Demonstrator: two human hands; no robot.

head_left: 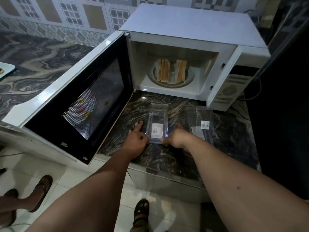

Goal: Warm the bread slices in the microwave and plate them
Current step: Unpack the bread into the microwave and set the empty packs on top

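While the left hand (136,139) and right hand (175,138) pinch the near corners of a clear rectangular plastic tray (157,124) on the dark marbled worktop (167,156), 2 stacks of toasted bread slices (164,70) stand inside the open white microwave (189,27).

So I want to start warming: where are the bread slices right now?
In the head view the bread slices stand on edge in two groups on the turntable inside the open microwave, behind the clear container both hands hold.

My arms (103,181) are bare to past the elbow, no sleeves showing. At the frame's bottom centre, my foot wears a dark open-toed sandal (141,210).
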